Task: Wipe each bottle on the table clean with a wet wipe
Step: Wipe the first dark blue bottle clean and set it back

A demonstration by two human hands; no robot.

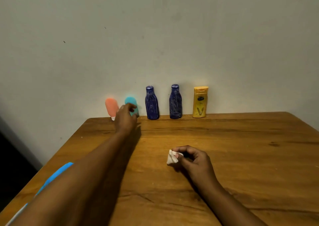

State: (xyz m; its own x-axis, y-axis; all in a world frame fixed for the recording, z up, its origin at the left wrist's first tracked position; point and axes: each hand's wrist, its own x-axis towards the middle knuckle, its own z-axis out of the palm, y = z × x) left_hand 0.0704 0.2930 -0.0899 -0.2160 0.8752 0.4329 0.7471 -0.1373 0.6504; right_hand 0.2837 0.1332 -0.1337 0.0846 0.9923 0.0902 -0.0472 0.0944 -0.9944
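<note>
While the right hand [195, 161] waits near the middle of the wooden table [241, 156], the left hand [126, 117] reaches far out to the row of bottles at the back; five bottles stand there in a line against the wall [155, 35], most likely so they are easy to take one by one. From left to right they are a pink tube [111, 108], a teal tube [132, 103], a first blue bottle [151, 103], a second blue bottle [175, 102] and a yellow bottle [200, 102]; the two tubes stand on their caps and look a bit blurry.

The left hand is right at the teal tube, with its fingers curled and partly spread in front of it; I cannot tell if they grip the tube or only come close to it, because the hand hides the lower part. I think the teal tube is the one to be cleaned now.

The right hand pinches a small white wet wipe [171, 158] tight between thumb and fingers; the wipe is bunched up and sits just above the table, well apart from the bottles. It is likely held ready there so the tube can be brought to it; one hand can hold while the other rubs.

The tube is thin and stands on a small cap, so a bump could tip it or knock the pink one beside it.
</note>
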